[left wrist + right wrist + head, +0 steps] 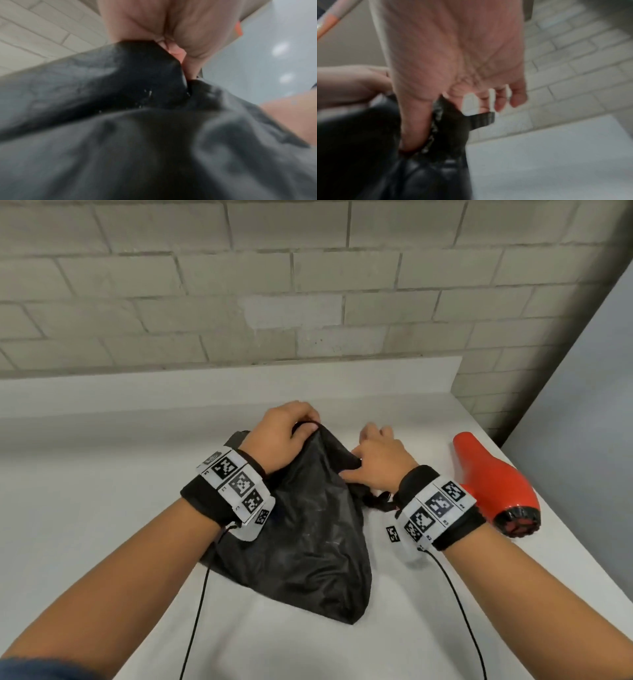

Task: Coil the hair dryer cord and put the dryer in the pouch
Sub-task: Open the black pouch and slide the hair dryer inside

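Note:
A black fabric pouch (308,535) lies on the white table (102,508), its mouth pointing away from me. My left hand (291,433) grips the pouch's far rim, fingers curled over the edge; in the left wrist view the dark pouch fabric (137,121) fills the picture under the left hand (171,40). My right hand (373,460) pinches the rim on the right side, thumb pressed against the fabric (447,121) with the other fingers loosely spread. The red hair dryer (493,484) lies on the table to the right of my right wrist. Its cord is not visible.
A grey brick wall (308,285) rises behind the table's raised back ledge (239,381). The table's right edge (582,542) runs just past the dryer, with grey floor beyond. Thin black wrist-camera cables (198,611) trail toward me.

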